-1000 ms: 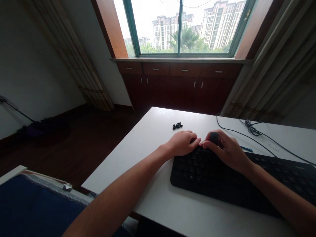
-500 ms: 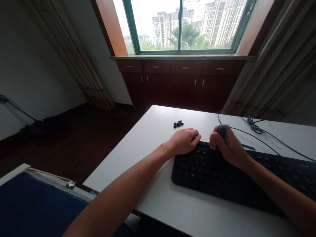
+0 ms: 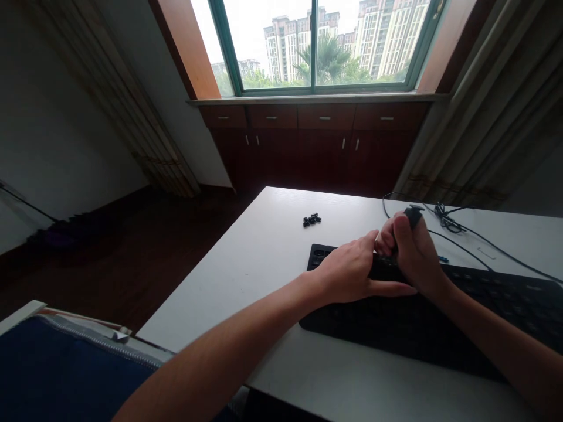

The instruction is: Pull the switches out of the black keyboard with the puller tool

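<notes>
Looking down at a white table point(image 3: 272, 258) that fills the lower right of the head view, with a window point(image 3: 316, 41), a dark wooden cabinet point(image 3: 316, 146) under it and a curtain point(image 3: 497, 105) to the right behind. A blue fabric bag point(image 3: 65, 375) with a zipper edge sits in the bottom left corner, off the table. A black keyboard point(image 3: 484, 305) lies flat on the table and runs from centre out past the right edge of frame. Both forearms come in from below. The left hand point(image 3: 352, 272) is laid flat on the left end of the keyboard, palm down, fingers spread out straight and not gripping anything, thumb stretched toward the right wrist. The right hand point(image 3: 416, 255) is just beside it, above the keyboard's far edge, curled into a fist and clamped on a small dark tool point(image 3: 413, 214); only the tool's top end sticks out above the knuckles, the rest is hidden in the fist. The left fingertips touch or nearly touch the right fist, can't tell which. A black cable point(image 3: 444, 221) loops over the table beyond the right hand, with a bundled section near it. A cluster of small black pieces point(image 3: 312, 220) lies on the bare tabletop beyond the keyboard's left corner, apart from both hands. A thin blue item point(image 3: 442, 258) pokes out right of the right hand, too small to identify.
</notes>
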A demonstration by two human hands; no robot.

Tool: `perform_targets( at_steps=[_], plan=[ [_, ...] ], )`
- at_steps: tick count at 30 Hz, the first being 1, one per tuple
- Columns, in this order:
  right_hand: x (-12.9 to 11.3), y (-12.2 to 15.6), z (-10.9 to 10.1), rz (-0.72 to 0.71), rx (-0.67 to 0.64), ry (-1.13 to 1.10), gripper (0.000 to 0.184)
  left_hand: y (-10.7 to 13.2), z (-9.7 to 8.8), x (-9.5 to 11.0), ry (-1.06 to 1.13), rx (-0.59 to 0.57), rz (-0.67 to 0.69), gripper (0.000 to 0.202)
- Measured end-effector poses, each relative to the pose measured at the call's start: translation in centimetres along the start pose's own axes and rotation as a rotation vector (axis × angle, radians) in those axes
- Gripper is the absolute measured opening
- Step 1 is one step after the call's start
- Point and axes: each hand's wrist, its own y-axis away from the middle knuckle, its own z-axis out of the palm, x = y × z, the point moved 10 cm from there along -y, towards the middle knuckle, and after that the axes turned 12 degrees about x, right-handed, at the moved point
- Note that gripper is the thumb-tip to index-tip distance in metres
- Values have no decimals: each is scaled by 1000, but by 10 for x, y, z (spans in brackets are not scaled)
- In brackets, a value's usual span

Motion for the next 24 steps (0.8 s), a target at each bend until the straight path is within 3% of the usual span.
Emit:
perform_targets(
  at_steps=[3, 6, 13, 17, 20, 24],
  plan=[
    [-12, 0, 9, -97, -47, 3, 40, 0, 3, -6, -70, -3, -2, 70],
    [-10, 0, 13, -94, -102, 4, 37, 0, 1, -9, -85, 9, -6, 55],
    [-11, -5, -8, -80, 94, -127, 31, -2, -11, -15, -111, 73, 38, 22],
    [-11, -4, -11, -86, 123, -104, 30, -3, -14, -13, -68, 91, 76, 14],
    [-8, -4, -13, -75, 126, -82, 28, -7, -27, -24, -67, 133, 52, 15],
    [-4, -7, -18, -73, 149, -70, 28, -12, -64, -63, -260, 274, -14, 12]
  ],
)
